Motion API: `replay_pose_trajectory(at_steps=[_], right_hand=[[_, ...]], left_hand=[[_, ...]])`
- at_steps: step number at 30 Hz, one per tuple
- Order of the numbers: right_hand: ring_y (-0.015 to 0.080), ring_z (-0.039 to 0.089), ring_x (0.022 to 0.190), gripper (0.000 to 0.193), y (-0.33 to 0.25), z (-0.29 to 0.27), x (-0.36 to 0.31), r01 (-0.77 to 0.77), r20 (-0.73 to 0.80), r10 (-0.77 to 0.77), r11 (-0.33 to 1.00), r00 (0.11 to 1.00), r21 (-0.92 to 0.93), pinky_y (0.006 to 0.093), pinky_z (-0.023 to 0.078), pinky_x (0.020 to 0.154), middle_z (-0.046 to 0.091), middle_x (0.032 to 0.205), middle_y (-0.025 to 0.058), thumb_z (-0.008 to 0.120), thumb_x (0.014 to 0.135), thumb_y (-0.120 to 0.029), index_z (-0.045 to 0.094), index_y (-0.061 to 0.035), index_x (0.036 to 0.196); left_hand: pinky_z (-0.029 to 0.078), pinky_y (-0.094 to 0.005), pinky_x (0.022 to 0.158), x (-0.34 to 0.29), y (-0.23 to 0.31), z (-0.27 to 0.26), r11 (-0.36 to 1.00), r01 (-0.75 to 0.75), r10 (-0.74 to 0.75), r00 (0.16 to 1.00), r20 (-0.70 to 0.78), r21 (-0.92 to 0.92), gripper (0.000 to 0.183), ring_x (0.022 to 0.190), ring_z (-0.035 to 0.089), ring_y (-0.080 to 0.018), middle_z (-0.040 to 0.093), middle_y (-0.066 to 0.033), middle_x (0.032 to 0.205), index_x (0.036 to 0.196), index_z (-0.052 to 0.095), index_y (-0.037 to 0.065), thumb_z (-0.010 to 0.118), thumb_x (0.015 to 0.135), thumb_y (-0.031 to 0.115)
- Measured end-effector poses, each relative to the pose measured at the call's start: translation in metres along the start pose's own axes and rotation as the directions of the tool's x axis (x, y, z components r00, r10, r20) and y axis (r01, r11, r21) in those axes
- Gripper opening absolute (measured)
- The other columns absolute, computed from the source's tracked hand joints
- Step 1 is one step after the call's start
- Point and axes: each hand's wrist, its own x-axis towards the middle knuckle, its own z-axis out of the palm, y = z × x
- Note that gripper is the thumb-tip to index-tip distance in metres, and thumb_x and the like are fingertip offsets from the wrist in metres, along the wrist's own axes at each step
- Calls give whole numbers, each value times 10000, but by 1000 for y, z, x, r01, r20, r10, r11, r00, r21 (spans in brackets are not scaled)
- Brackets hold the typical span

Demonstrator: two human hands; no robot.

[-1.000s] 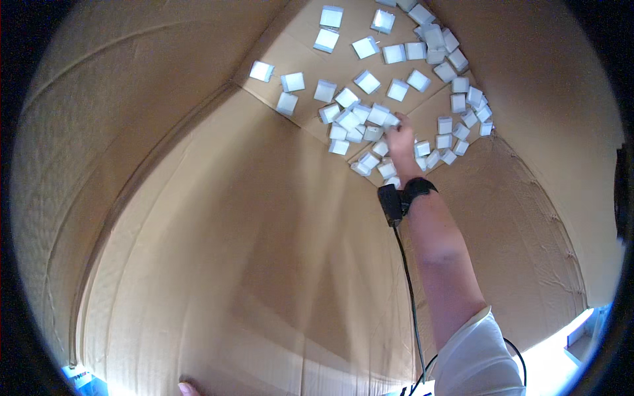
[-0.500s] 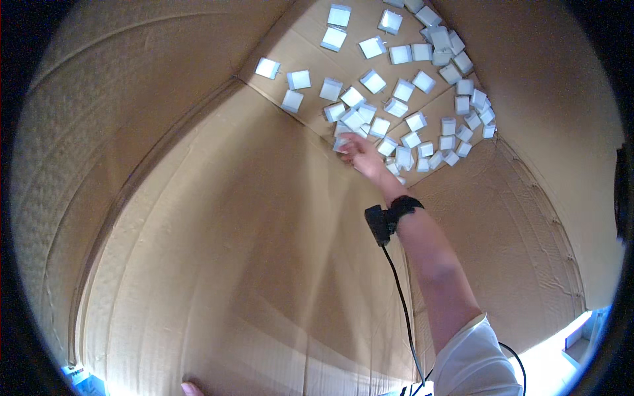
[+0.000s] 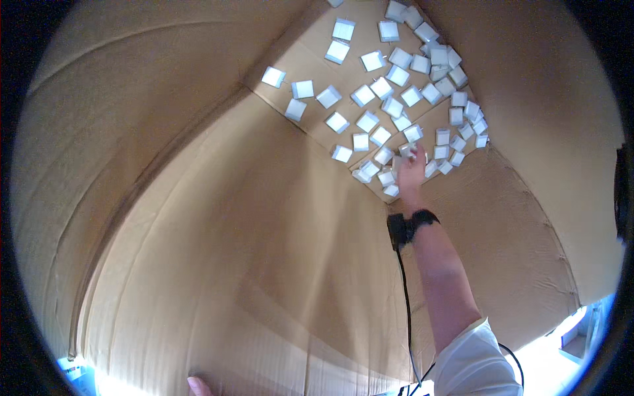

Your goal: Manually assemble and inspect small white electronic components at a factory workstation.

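Observation:
Inside a large cardboard box, many small white square blocks lie scattered over the box floor, some with greyish edges and a thin stub on one side. My right hand point(image 3: 412, 168) reaches down among those at the near corner. Its fingers are curled together round a white block point(image 3: 407, 150) at the fingertips, partly covered and slightly blurred. Just left of the hand lies another white block point(image 3: 383, 156). Of my left hand point(image 3: 198, 385), only a fingertip shows at the lower edge; its other fingers are out of view.
Tall cardboard walls point(image 3: 218, 231) surround the floor and meet at creased corners. Overlapping blocks point(image 3: 438, 56) pile along the right wall. A black strap with a small box point(image 3: 399, 231) sits on my right wrist, its cable point(image 3: 407, 310) trailing downward. Bright light enters beyond the lower corners.
My right hand has moved right from the clustered blocks at the near left floor edge. That cluster is now spread apart, with several blocks shifted. The left fingertip stays near the lower edge.

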Motion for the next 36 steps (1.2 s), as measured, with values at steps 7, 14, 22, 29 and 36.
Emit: replay_pose_trajectory(at_steps=[7, 14, 22, 29, 36], right_hand=[[190, 620, 712, 250, 47, -72, -47, -369, 625, 438, 896, 646, -247, 351, 503, 625, 656, 863, 79, 606, 875, -143, 607, -47, 1106], [52, 556, 698, 261, -31, -112, -103, -459, 875, 307, 881, 374, -113, 228, 418, 522, 621, 825, -22, 654, 884, -222, 618, -96, 1110], [130, 595, 945, 621, -44, -140, -145, -260, 909, 351, 921, 225, -291, 305, 503, 810, 615, 1198, 34, 654, 900, -370, 444, -78, 1407], [205, 541, 1162, 668, -75, -139, -170, -260, 881, 393, 908, 263, -328, 320, 434, 987, 578, 1285, 85, 636, 899, -438, 436, -54, 1408], [206, 549, 1155, 611, -85, -137, -168, -140, 877, 403, 915, 262, -379, 313, 428, 992, 577, 1286, 124, 613, 918, -403, 447, -50, 1388]], left_hand=[[295, -383, 1128, -7, 22, 43, 997, 32, -24, 993, -116, 65, 749, 1318, 407, -270, 404, -132, 1476, 1472, 318, 23, 469, 961, 550], [440, -353, 946, 5, 30, 53, 712, -437, 540, 841, 33, -549, 439, 1119, 543, -226, 533, -156, 1247, 1344, 375, -65, 535, 984, 129], [433, -347, 949, 12, 29, 61, 638, -552, 685, 726, 68, -537, 466, 1123, 535, -218, 520, -144, 1279, 1364, 370, -32, 560, 983, 157], [390, -367, 1009, 9, 30, 60, 641, -524, 645, 764, 22, -561, 473, 1180, 506, -255, 482, -176, 1315, 1362, 339, -75, 541, 978, 114], [402, -352, 989, 9, 32, 61, 640, -613, 688, 725, -9, -464, 392, 1144, 515, -233, 514, -137, 1285, 1314, 418, -60, 538, 960, 57]])
